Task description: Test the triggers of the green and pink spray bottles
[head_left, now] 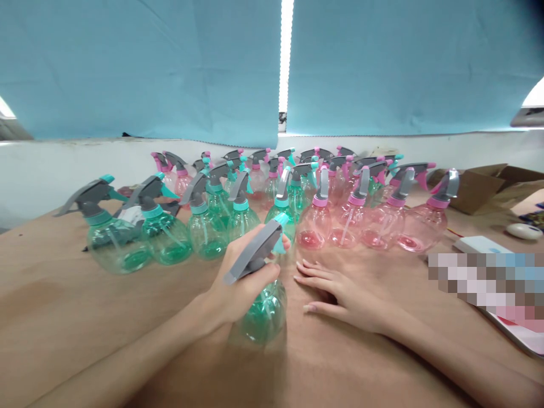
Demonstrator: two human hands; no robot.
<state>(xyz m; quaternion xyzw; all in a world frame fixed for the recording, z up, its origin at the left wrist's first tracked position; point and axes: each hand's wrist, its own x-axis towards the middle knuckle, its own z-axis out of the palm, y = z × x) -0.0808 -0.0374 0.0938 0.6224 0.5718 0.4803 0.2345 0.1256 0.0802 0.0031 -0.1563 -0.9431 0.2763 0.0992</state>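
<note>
My left hand (244,277) is wrapped round the neck of a green spray bottle (263,314) with a grey and teal trigger head, in the middle of the table near me. Its fingers partly hide the collar. Whether the bottle's base touches the table I cannot tell. To its right, my right hand (335,292) lies palm down with its fingers stretched out, holding nothing. Just beyond it stands a pink spray bottle (313,226), first in a front row of pink ones. Left of my left hand is a front row of green bottles, among them one green spray bottle (168,238).
Several more spray bottles (257,175) with pink or teal nozzles crowd behind the front rows. At right are an open cardboard box (484,184), a white computer mouse (523,231) and a white-edged flat item (484,245), partly pixelated. Blue curtains (140,68) hang behind the table (63,328).
</note>
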